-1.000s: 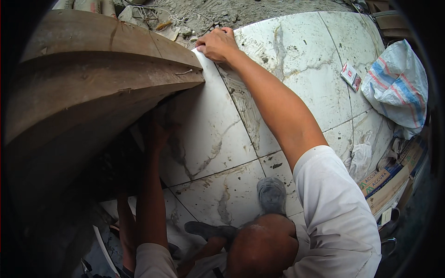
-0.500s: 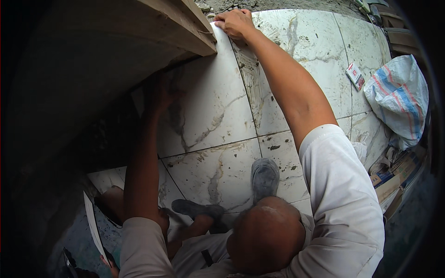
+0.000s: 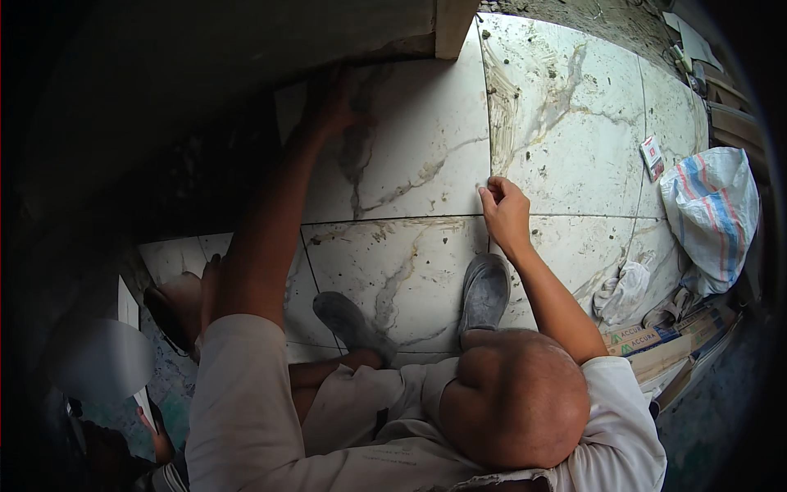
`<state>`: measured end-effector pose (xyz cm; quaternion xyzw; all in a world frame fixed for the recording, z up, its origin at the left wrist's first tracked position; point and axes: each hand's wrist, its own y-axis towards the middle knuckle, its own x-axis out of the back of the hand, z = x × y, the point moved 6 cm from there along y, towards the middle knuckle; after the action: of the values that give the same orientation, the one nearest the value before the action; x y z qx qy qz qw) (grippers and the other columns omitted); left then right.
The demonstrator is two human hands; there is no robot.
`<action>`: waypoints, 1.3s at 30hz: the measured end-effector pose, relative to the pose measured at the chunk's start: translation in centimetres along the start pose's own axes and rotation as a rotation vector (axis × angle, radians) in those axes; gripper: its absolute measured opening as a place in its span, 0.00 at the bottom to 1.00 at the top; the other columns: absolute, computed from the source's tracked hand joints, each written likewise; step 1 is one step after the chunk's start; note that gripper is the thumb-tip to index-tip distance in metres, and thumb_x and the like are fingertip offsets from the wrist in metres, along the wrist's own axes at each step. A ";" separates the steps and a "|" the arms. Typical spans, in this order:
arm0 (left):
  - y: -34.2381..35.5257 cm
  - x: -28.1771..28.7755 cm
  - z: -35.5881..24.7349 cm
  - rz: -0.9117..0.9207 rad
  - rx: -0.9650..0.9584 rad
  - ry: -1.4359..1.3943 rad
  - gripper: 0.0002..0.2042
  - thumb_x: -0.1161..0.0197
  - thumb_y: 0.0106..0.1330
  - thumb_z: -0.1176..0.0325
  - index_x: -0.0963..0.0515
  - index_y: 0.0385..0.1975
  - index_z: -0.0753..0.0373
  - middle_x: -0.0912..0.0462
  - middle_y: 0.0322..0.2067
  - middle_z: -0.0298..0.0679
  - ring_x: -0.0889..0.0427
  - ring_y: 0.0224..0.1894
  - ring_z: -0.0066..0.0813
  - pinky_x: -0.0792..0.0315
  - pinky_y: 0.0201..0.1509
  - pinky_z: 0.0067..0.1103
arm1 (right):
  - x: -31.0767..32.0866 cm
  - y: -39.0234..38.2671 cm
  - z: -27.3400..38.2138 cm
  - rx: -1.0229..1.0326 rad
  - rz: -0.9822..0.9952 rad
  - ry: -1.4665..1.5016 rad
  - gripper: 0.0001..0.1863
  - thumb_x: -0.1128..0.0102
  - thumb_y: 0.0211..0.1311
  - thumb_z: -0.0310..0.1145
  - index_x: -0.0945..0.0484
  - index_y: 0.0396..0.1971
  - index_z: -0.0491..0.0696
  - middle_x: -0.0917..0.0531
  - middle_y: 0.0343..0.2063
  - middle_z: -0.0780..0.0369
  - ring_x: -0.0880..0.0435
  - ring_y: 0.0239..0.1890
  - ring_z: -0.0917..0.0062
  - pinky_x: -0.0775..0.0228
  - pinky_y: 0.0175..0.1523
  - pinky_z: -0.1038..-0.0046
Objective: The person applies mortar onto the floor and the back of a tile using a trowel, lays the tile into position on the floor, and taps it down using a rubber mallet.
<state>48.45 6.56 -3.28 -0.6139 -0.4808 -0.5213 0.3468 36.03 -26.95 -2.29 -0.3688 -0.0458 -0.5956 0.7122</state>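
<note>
I am crouched over white marble-patterned floor tiles. My left hand (image 3: pixel 329 102) lies flat with fingers apart on the far tile (image 3: pixel 410 156), right under the dark overhang. My right hand (image 3: pixel 503 210) has its fingertips pinched together at the joint where the tiles' corners meet (image 3: pixel 489 215); whether something small sits between the fingers is too small to tell. A band of grey mortar smear (image 3: pixel 500 107) runs along the joint beyond that hand. My two grey shoes (image 3: pixel 484 289) (image 3: pixel 348 321) stand on the near tile.
A heavy dark concrete overhang (image 3: pixel 229 57) covers the upper left. At the right lie a white sack with blue and red stripes (image 3: pixel 710 215), a small red-and-white box (image 3: pixel 652 157), a crumpled rag (image 3: pixel 621 292) and flat cardboard boxes (image 3: pixel 656 348). Rough mortar ground (image 3: pixel 598 25) borders the far tiles.
My right hand has drawn back from the tile's far edge to the joint close to my shoes. My left hand stays on the tile under the overhang.
</note>
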 end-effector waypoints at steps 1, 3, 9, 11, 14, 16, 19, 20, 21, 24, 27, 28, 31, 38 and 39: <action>0.2 -0.2 -0.4 0.006 0.010 0.010 0.55 0.21 0.29 0.42 0.37 0.60 0.66 0.34 0.60 0.54 0.37 0.64 0.52 0.44 0.67 0.42 | 0.3 -0.3 -0.3 0.012 -0.064 -0.073 0.16 0.37 0.57 0.33 0.20 0.39 0.36 0.16 0.31 0.50 0.15 0.33 0.65 0.25 0.43 0.69; 0.3 -0.2 -0.6 0.093 0.031 0.051 0.55 0.21 0.28 0.42 0.36 0.59 0.67 0.34 0.59 0.53 0.36 0.64 0.51 0.43 0.67 0.43 | 0.1 -0.5 -0.5 -0.012 -0.126 -0.118 0.16 0.36 0.57 0.34 0.20 0.39 0.37 0.15 0.31 0.51 0.15 0.33 0.65 0.25 0.43 0.70; -0.1 0.6 -0.3 0.181 0.066 0.072 0.55 0.23 0.34 0.41 0.38 0.62 0.68 0.37 0.62 0.56 0.37 0.65 0.53 0.44 0.69 0.40 | -0.4 -0.1 -1.0 -0.013 -0.112 -0.188 0.16 0.35 0.55 0.36 0.19 0.39 0.39 0.14 0.31 0.53 0.14 0.33 0.67 0.25 0.43 0.70; -0.1 0.7 -0.3 0.179 0.067 0.071 0.55 0.23 0.34 0.41 0.38 0.62 0.68 0.36 0.62 0.56 0.37 0.65 0.53 0.44 0.69 0.40 | -0.1 -0.1 -1.1 -0.009 -0.131 -0.171 0.16 0.35 0.55 0.36 0.18 0.39 0.40 0.14 0.31 0.54 0.14 0.33 0.68 0.24 0.44 0.71; -0.7 0.0 -0.5 0.150 0.067 0.049 0.55 0.23 0.34 0.42 0.39 0.62 0.68 0.36 0.62 0.56 0.37 0.65 0.53 0.43 0.68 0.40 | -0.1 -0.5 -1.5 -0.022 -0.130 -0.121 0.16 0.34 0.55 0.36 0.18 0.39 0.40 0.14 0.31 0.55 0.14 0.33 0.69 0.24 0.44 0.71; -1.1 -0.3 0.3 0.099 0.057 0.036 0.56 0.22 0.33 0.42 0.39 0.63 0.68 0.36 0.62 0.57 0.38 0.65 0.54 0.43 0.68 0.40 | -0.8 -0.5 -1.4 -0.034 -0.134 -0.146 0.15 0.34 0.54 0.35 0.18 0.38 0.40 0.14 0.30 0.54 0.14 0.33 0.69 0.24 0.44 0.71; -0.6 0.4 0.2 0.045 0.017 0.007 0.55 0.22 0.34 0.45 0.40 0.63 0.67 0.37 0.63 0.56 0.38 0.65 0.55 0.43 0.68 0.40 | 0.2 -0.6 -1.2 -0.037 -0.151 -0.087 0.15 0.35 0.54 0.34 0.18 0.38 0.40 0.14 0.30 0.54 0.15 0.33 0.69 0.24 0.44 0.71; -0.4 0.6 0.0 0.032 -0.006 -0.011 0.55 0.22 0.34 0.45 0.40 0.63 0.67 0.37 0.63 0.56 0.38 0.65 0.55 0.43 0.68 0.40 | 0.2 -0.6 -1.3 -0.037 -0.148 -0.074 0.14 0.35 0.54 0.33 0.18 0.38 0.40 0.15 0.30 0.54 0.15 0.33 0.69 0.24 0.44 0.71; -0.6 0.4 0.1 0.054 0.003 -0.012 0.54 0.21 0.33 0.47 0.40 0.63 0.66 0.37 0.63 0.55 0.38 0.65 0.54 0.43 0.68 0.40 | -0.1 -0.5 -1.3 -0.049 -0.138 -0.040 0.14 0.36 0.54 0.33 0.18 0.38 0.40 0.15 0.29 0.54 0.15 0.33 0.69 0.24 0.44 0.71; -0.3 -0.1 -0.3 0.107 -0.010 -0.053 0.56 0.20 0.32 0.49 0.42 0.65 0.63 0.39 0.64 0.54 0.41 0.67 0.55 0.47 0.69 0.42 | 0.0 -0.3 -2.0 -0.076 -0.151 -0.012 0.14 0.36 0.54 0.33 0.18 0.38 0.41 0.15 0.30 0.54 0.15 0.33 0.68 0.24 0.44 0.71; -0.1 0.0 0.3 0.168 -0.006 -0.097 0.57 0.19 0.32 0.49 0.44 0.66 0.61 0.41 0.65 0.53 0.44 0.68 0.55 0.51 0.70 0.44 | -0.4 -0.2 -1.9 -0.078 -0.149 0.012 0.13 0.37 0.54 0.32 0.18 0.37 0.41 0.15 0.30 0.54 0.15 0.33 0.66 0.24 0.44 0.70; -0.2 -0.2 0.4 0.194 0.016 -0.116 0.58 0.19 0.31 0.50 0.44 0.67 0.61 0.41 0.65 0.54 0.44 0.68 0.55 0.50 0.70 0.44 | -0.3 -0.2 -1.7 -0.073 -0.144 0.031 0.13 0.37 0.54 0.32 0.18 0.37 0.41 0.15 0.30 0.54 0.15 0.33 0.66 0.24 0.44 0.70; -0.1 0.2 -0.8 0.194 0.039 -0.132 0.57 0.20 0.34 0.50 0.45 0.67 0.61 0.42 0.66 0.54 0.45 0.69 0.54 0.49 0.70 0.43 | 0.5 -0.5 -1.7 -0.075 -0.132 -0.016 0.12 0.37 0.54 0.32 0.18 0.37 0.41 0.15 0.29 0.54 0.15 0.33 0.64 0.24 0.44 0.69; -6.5 -0.2 -2.3 0.098 0.184 -0.028 0.48 0.25 0.48 0.58 0.45 0.68 0.61 0.44 0.67 0.54 0.46 0.70 0.52 0.50 0.71 0.43 | 0.2 -0.3 -0.8 0.029 -0.087 -0.013 0.14 0.36 0.55 0.32 0.19 0.37 0.37 0.16 0.28 0.51 0.15 0.32 0.64 0.24 0.42 0.69; -7.9 0.0 -3.4 0.145 0.186 -0.054 0.46 0.26 0.49 0.57 0.44 0.67 0.62 0.44 0.67 0.54 0.46 0.69 0.52 0.51 0.70 0.45 | 0.2 -0.4 -0.9 0.025 -0.077 -0.008 0.15 0.35 0.55 0.32 0.20 0.37 0.36 0.16 0.29 0.50 0.15 0.32 0.65 0.24 0.41 0.70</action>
<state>39.86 5.78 -3.16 -0.6262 -0.4905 -0.4311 0.4260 35.46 -27.67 -2.63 -0.3601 -0.0703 -0.6206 0.6930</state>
